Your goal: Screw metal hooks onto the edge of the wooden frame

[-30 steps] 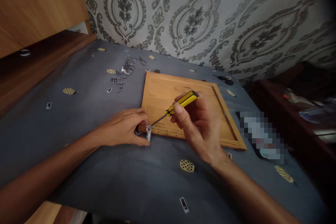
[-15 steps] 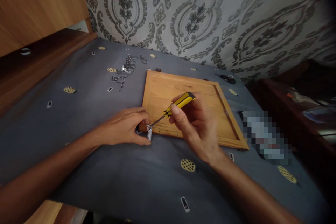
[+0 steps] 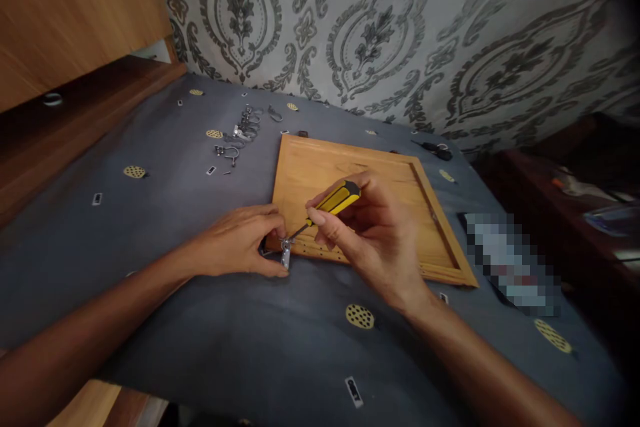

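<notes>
A yellow and black screwdriver (image 3: 336,203) is gripped in my right hand (image 3: 387,250), slanting down to the left. Its tip meets a small silvery metal fitting (image 3: 285,256) at the near left corner of a framed wooden panel (image 3: 315,177). My left hand (image 3: 243,240) pinches that fitting between thumb and fingers against the panel's edge. A row of small dark holes runs along the panel's near side. Whether the tip sits in a screw head is too small to tell.
Several metal hooks and clamps (image 3: 245,123) lie on the grey patterned cloth (image 3: 165,240), with a tiny screw (image 3: 227,173) nearby. Behind the panel is a dark tool with a ring (image 3: 437,149). A blurred-out flat object (image 3: 510,267) lies at the right.
My right hand and the screwdriver handle have shifted slightly left and down, and the hand has turned around the handle. My left hand keeps its pinch on the fitting.
</notes>
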Motion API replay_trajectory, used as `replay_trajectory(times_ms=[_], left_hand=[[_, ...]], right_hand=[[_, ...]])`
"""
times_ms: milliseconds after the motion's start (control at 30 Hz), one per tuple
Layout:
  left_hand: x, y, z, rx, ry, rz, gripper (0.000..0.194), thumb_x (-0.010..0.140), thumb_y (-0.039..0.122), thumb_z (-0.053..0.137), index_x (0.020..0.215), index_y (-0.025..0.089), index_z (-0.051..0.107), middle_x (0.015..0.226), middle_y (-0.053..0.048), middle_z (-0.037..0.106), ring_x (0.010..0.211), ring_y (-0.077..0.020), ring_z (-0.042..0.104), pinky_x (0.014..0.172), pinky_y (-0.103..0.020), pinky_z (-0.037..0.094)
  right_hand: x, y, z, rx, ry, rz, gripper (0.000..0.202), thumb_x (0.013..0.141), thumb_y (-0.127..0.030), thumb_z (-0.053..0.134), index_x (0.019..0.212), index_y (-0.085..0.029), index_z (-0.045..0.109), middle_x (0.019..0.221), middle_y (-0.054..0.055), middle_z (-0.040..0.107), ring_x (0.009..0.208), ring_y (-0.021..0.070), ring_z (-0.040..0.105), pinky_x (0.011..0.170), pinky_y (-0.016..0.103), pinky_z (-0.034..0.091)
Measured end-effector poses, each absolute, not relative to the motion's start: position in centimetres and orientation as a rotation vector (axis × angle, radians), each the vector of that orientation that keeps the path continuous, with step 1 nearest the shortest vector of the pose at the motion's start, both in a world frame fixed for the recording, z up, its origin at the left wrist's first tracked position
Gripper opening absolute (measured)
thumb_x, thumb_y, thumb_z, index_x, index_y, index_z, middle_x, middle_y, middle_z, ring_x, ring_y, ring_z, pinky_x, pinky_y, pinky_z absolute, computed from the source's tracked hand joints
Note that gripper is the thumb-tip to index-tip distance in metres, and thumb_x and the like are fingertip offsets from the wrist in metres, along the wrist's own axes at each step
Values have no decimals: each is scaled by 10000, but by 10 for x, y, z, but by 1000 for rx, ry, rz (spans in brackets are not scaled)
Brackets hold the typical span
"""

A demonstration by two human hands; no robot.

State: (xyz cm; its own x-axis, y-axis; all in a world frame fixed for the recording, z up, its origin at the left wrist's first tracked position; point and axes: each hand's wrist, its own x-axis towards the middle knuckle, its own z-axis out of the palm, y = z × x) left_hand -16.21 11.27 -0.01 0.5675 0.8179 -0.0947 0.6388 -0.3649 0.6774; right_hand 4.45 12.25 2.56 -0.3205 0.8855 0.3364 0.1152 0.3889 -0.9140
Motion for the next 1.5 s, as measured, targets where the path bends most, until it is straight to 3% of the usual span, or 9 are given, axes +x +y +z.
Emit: replay_trajectory(times_ms=[100, 233, 433, 567, 733, 833, 1167, 1367, 1500], left_hand=[[-163, 113, -1, 2114, 1173, 335, 324, 784, 338, 820, 915, 204, 555, 964, 0, 613, 868, -191, 576, 732, -293, 418], [-163, 112, -2, 2125, 1183, 329, 326, 790, 354, 817, 956, 197, 585, 983, -10, 622, 883, -203, 586, 749, -305, 426], [-162, 113, -2, 2161, 1191, 343, 319, 782, 370, 813, 935, 202, 589, 968, -10, 646, 858, -208, 606, 742, -317, 441], [-163, 114, -3, 2174, 1170, 358, 310, 791, 384, 803, 913, 203, 583, 958, -10, 653, 832, -203, 609, 725, -315, 441], [-162, 113, -3, 2164, 1164, 364, 293, 789, 352, 808, 932, 194, 608, 972, -13, 652, 862, -203, 613, 752, -314, 448], [-162, 113, -2, 2150, 1176, 362, 294, 784, 342, 816, 957, 194, 630, 981, -9, 653, 873, -201, 613, 761, -309, 450], [-161, 113, 0, 2148, 1196, 320, 312, 783, 358, 820, 987, 189, 656, 929, -3, 644, 819, -186, 596, 726, -296, 432], [-161, 113, 1, 2150, 1186, 331, 308, 783, 348, 821, 958, 190, 623, 933, -1, 647, 836, -187, 599, 731, -294, 430], [-161, 113, 0, 2158, 1200, 332, 315, 778, 346, 826, 962, 190, 625, 946, -5, 645, 833, -190, 598, 729, -298, 432]], right_hand=[[42, 126, 31, -840, -1768, 1099, 370, 864, -502, 776, 1012, -226, 581, 727, -47, 590, 518, 83, 591, 455, 205, 485], [39, 132, 36, -759, -1854, 1191, 280, 930, -460, 713, 908, -207, 595, 736, -36, 590, 571, 80, 628, 508, 190, 513], [29, 136, 39, -739, -1738, 1391, 424, 830, -548, 781, 806, -218, 515, 686, -48, 593, 460, 67, 556, 428, 198, 496], [25, 136, 39, -765, -1708, 1450, 442, 794, -482, 837, 814, -230, 475, 649, -75, 566, 428, 58, 530, 369, 172, 453], [32, 140, 37, -660, -1786, 1462, 288, 936, -409, 714, 1113, -224, 582, 769, -62, 582, 514, 55, 610, 456, 169, 528], [34, 141, 35, -570, -1793, 1501, 230, 957, -395, 694, 986, -193, 588, 774, -45, 587, 551, 57, 631, 495, 163, 546], [26, 139, 36, -566, -1569, 1603, 373, 807, -310, 857, 862, -203, 504, 728, -84, 583, 396, 3, 499, 332, 112, 356], [31, 140, 38, -570, -1707, 1498, 210, 947, -301, 692, 1110, -181, 636, 750, -65, 583, 438, 14, 517, 415, 150, 441], [28, 140, 37, -532, -1683, 1475, 141, 912, -284, 732, 964, -168, 670, 790, -49, 605, 440, -1, 503, 399, 135, 418]])
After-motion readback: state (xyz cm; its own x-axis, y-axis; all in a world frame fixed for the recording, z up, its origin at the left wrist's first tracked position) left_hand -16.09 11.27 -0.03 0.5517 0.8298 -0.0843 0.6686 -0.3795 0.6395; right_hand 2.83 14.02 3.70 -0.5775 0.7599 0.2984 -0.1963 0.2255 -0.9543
